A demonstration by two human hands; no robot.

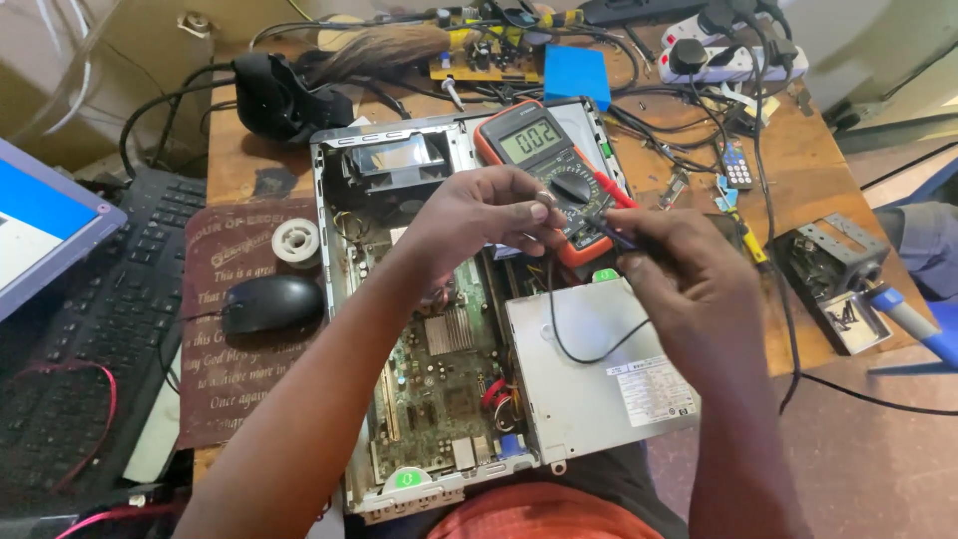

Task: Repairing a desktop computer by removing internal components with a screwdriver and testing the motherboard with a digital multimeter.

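Observation:
An opened desktop computer case (329, 215) lies on the wooden table, its green motherboard (439, 384) and silver power supply box (589, 369) exposed. An orange-edged multimeter (544, 155) rests on the case's far part, display lit. My left hand (484, 215) reaches over the case with fingers pinched beside the meter's dial. My right hand (684, 279) pinches the red and black probe tips (611, 205) together just in front of the meter. A black probe lead (589, 354) loops down over the power supply.
A black mouse (271, 302) and a white tape roll (296, 242) sit on a brown mat at left, beside a black keyboard (110, 329) and a monitor (40, 225). Circuit boards, a blue box (576, 72), power strips (733, 55) and cables crowd the back. A metal bracket (833, 279) lies right.

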